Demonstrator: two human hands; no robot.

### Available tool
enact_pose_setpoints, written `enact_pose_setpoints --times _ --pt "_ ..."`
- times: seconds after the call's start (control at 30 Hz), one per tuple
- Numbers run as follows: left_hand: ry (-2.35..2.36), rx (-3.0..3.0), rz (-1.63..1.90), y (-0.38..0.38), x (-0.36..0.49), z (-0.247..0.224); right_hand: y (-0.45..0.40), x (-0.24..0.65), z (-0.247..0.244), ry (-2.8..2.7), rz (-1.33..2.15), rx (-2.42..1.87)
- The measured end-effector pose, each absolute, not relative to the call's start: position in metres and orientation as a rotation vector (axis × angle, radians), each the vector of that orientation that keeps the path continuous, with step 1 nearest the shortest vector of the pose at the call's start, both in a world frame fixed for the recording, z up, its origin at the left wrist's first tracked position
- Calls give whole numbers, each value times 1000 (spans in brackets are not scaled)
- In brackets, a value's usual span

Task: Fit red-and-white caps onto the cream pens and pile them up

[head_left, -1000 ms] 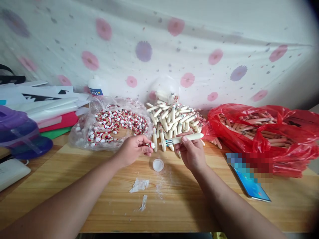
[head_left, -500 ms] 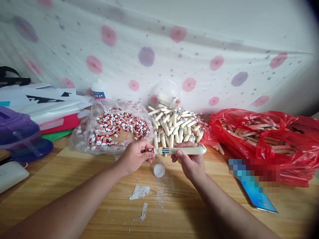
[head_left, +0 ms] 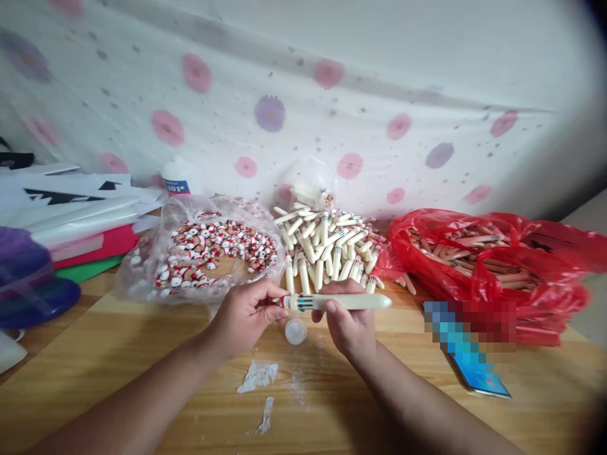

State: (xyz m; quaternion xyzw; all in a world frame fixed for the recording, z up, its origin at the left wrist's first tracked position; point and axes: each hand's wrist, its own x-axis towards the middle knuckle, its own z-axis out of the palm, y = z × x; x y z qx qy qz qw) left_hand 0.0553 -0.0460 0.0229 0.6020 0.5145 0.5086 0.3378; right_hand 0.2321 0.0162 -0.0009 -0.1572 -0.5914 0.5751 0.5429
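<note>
A cream pen [head_left: 348, 302] lies level between the fingers of my right hand [head_left: 349, 319], its rounded tip to the right. My left hand [head_left: 249, 316] pinches a small red and white figure [head_left: 285, 302], mostly hidden by the fingers, against the pen's left end. Behind my left hand, an open clear plastic bag [head_left: 137, 268] holds many small red, white and brown figures [head_left: 208, 243]. A heap of cream pens [head_left: 327, 243] lies behind my right hand. Just below the pen, a small round white cap [head_left: 296, 332] rests on the wooden table [head_left: 190, 411].
A red plastic bag [head_left: 535, 316] of pinkish pens stands at the right, with a phone [head_left: 484, 373] before it. Scraps of white film [head_left: 257, 375] lie in front. Papers [head_left: 85, 215], a purple object [head_left: 35, 278] and a white bottle [head_left: 175, 177] are at the left.
The small figure in my left hand and the pen's left end have come together; a gap showed between them before. The whole view has shifted slightly.
</note>
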Motion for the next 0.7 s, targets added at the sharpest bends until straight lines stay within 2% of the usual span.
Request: enact_pose_setpoints --times 0.1,0.17,0.27,0.37,0.47,0.53,0.7 --pt "1473 1600 1255 -31 44 13 34 237 2 -1401 1512 -445" --pt "1670 1742 1217 -18 28 6 55 246 4 -1333 1477 -520" --pt "2058 1870 1113 -1 -5 -3 96 261 10 -1241 1164 -684" --pt "2258 1887 974 8 -32 -10 140 278 18 -1502 900 -910" --pt "2354 1987 842 13 -46 -17 177 304 30 -1836 551 -1194" --pt "2382 2030 753 15 -51 -23 197 330 39 -1840 358 -1314" --pt "2409 2126 583 23 -59 -37 237 419 58 -1693 170 -1471"
